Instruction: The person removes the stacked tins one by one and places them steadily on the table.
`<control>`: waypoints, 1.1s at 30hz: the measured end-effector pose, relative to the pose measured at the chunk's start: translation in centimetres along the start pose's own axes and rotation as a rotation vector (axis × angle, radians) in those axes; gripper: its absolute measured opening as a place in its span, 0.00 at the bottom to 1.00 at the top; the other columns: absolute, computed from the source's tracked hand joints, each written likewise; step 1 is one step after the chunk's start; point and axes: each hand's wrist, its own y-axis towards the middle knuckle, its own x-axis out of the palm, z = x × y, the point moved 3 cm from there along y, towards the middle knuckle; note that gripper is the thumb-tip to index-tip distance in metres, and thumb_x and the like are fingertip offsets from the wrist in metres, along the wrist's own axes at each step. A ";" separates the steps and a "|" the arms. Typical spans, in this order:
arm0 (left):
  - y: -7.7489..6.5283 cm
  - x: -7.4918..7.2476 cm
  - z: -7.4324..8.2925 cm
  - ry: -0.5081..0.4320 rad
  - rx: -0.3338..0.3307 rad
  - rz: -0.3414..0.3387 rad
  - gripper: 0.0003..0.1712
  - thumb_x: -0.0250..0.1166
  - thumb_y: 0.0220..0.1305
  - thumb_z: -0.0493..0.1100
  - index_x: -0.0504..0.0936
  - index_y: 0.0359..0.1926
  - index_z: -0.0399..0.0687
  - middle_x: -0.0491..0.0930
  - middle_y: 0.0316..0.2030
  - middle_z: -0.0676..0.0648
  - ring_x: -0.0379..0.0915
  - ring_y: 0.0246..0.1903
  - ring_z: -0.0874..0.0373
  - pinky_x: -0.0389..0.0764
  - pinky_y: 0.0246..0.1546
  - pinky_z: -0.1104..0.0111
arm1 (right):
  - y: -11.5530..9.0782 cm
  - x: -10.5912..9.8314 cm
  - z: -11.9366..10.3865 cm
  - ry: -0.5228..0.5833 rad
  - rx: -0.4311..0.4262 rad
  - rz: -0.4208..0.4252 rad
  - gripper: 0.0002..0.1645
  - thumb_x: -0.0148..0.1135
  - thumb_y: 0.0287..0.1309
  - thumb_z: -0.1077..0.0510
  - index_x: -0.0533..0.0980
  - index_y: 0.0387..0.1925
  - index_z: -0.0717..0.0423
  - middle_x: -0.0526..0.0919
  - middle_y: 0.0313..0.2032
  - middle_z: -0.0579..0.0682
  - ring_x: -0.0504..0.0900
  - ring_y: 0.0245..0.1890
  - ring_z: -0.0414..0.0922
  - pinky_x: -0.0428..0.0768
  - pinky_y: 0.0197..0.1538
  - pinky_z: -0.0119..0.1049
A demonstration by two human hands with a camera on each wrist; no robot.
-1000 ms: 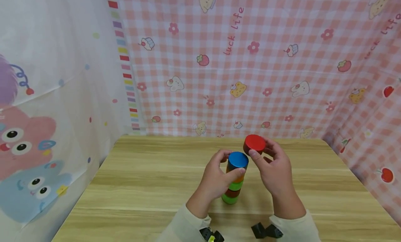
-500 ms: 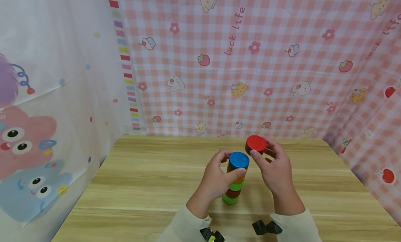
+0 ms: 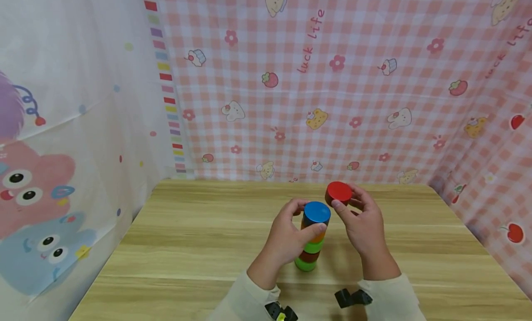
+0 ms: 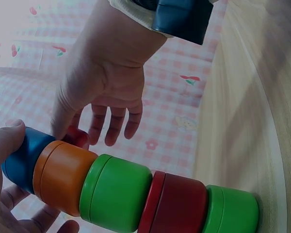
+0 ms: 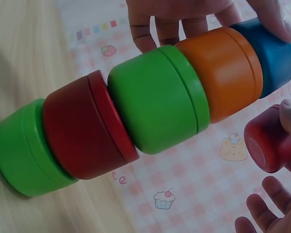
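A tower of small round lidded tins stands upright on the table. From the bottom it goes green [image 5: 31,150], dark red [image 5: 89,126], green [image 5: 157,97], orange [image 5: 223,73] and a blue tin [image 3: 317,212] on top. My left hand [image 3: 287,238] grips the blue tin from the left, thumb on the near side and fingers behind. Pinched in my right hand [image 3: 367,226] is a red tin [image 3: 338,193], held in the air to the right of the tower's top and apart from it. In the right wrist view its rounded underside shows.
The wooden table [image 3: 187,247] spreads around the tower. A pink checked cloth [image 3: 257,99] hangs behind and on the right, and a white patterned cloth [image 3: 104,127] hangs at the left. Black wrist devices [image 3: 353,298] sit at both cuffs.
My right hand and forearm have shifted very slightly, with the red tin a touch lower than half a second ago. The left hand and the tower stay put.
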 end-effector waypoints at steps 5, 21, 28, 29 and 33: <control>0.1 0.0 -0.1 0.000 0.011 -0.003 0.27 0.75 0.66 0.54 0.78 0.63 0.63 0.75 0.66 0.52 0.66 0.71 0.44 0.68 0.67 0.33 | 0.1 0.1 0.4 -0.012 0.004 -0.007 0.37 0.68 0.71 0.51 0.68 0.75 0.53 0.74 0.66 0.58 0.70 0.67 0.58 0.71 0.66 0.53; -0.1 -0.1 0.0 -0.006 0.021 -0.010 0.27 0.75 0.66 0.52 0.78 0.64 0.60 0.75 0.67 0.50 0.65 0.71 0.43 0.67 0.67 0.32 | 0.6 0.5 1.7 -0.031 0.016 -0.026 0.37 0.68 0.71 0.51 0.68 0.76 0.52 0.73 0.67 0.59 0.70 0.68 0.60 0.72 0.67 0.55; -0.1 -0.1 -0.1 -0.014 0.013 -0.014 0.27 0.75 0.66 0.52 0.78 0.64 0.61 0.75 0.67 0.50 0.64 0.72 0.40 0.67 0.67 0.31 | 1.0 0.7 2.8 -0.035 0.050 -0.047 0.38 0.68 0.71 0.50 0.67 0.77 0.50 0.73 0.66 0.58 0.69 0.69 0.60 0.73 0.69 0.57; 0.0 -0.1 -0.1 -0.015 0.011 -0.014 0.27 0.75 0.66 0.52 0.78 0.64 0.61 0.75 0.67 0.50 0.64 0.72 0.40 0.67 0.67 0.31 | 1.0 0.7 2.9 -0.035 0.053 -0.048 0.38 0.68 0.71 0.50 0.67 0.77 0.50 0.73 0.66 0.58 0.69 0.69 0.60 0.73 0.68 0.57; 0.0 0.0 -0.1 -0.016 0.007 -0.015 0.27 0.75 0.66 0.52 0.78 0.64 0.62 0.75 0.67 0.50 0.64 0.72 0.40 0.68 0.67 0.32 | 1.2 0.6 3.3 -0.038 0.065 -0.050 0.38 0.67 0.72 0.49 0.66 0.78 0.49 0.73 0.67 0.58 0.69 0.69 0.60 0.73 0.68 0.56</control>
